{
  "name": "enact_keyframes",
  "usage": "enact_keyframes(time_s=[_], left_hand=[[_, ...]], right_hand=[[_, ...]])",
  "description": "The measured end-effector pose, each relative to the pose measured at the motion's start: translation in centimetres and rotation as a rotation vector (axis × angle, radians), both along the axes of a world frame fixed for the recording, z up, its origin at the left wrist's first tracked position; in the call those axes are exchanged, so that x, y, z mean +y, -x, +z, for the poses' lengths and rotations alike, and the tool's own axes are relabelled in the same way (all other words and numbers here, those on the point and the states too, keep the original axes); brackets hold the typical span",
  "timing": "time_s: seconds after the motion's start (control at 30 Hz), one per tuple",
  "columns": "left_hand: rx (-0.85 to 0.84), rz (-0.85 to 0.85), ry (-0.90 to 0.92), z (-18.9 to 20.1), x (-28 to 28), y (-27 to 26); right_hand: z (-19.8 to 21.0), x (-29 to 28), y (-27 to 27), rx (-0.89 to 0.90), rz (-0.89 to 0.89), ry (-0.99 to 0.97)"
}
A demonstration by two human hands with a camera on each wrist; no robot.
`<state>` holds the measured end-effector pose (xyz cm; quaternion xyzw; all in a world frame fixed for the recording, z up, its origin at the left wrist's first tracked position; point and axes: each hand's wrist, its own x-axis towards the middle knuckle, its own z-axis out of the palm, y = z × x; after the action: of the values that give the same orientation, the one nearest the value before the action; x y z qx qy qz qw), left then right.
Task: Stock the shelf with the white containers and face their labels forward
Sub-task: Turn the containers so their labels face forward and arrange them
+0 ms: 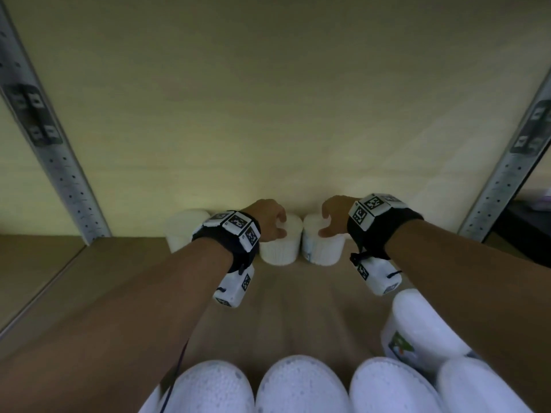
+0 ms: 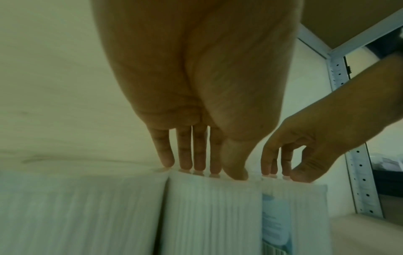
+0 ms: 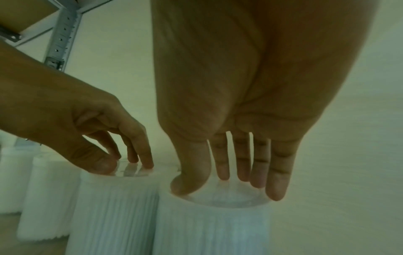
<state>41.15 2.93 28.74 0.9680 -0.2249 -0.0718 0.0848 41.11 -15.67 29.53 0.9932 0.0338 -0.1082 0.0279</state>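
Two white ribbed containers stand side by side at the back of the shelf. My left hand (image 1: 272, 223) (image 2: 216, 170) grips the top rim of the left container (image 1: 280, 248) (image 2: 209, 215) with thumb and fingertips. My right hand (image 1: 329, 223) (image 3: 222, 186) holds the top of the right container (image 1: 323, 248) (image 3: 209, 229) the same way. A blue label (image 2: 274, 220) on the right container faces toward the left one, not straight forward. No label shows on the left container.
Another white container (image 1: 182, 231) stands further left against the back wall. Several white containers (image 1: 301, 386) crowd the front edge, one with a coloured label (image 1: 401, 347). Grey perforated uprights (image 1: 59, 174) (image 1: 507, 174) frame the brown shelf board (image 1: 283, 308).
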Motion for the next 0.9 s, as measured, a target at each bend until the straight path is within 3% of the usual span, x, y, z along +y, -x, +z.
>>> enact_keyframes(time_s=[0.63, 0.9], left_hand=[[-0.036, 0.021, 0.081, -0.5, 0.1, 0.0], [-0.032, 0.032, 0.098, -0.8, 0.1, 0.2]], right_hand=[[1.0, 0.1, 0.3, 0.059, 0.062, -0.005], [-0.2, 0.2, 0.1, 0.007, -0.004, -0.008]])
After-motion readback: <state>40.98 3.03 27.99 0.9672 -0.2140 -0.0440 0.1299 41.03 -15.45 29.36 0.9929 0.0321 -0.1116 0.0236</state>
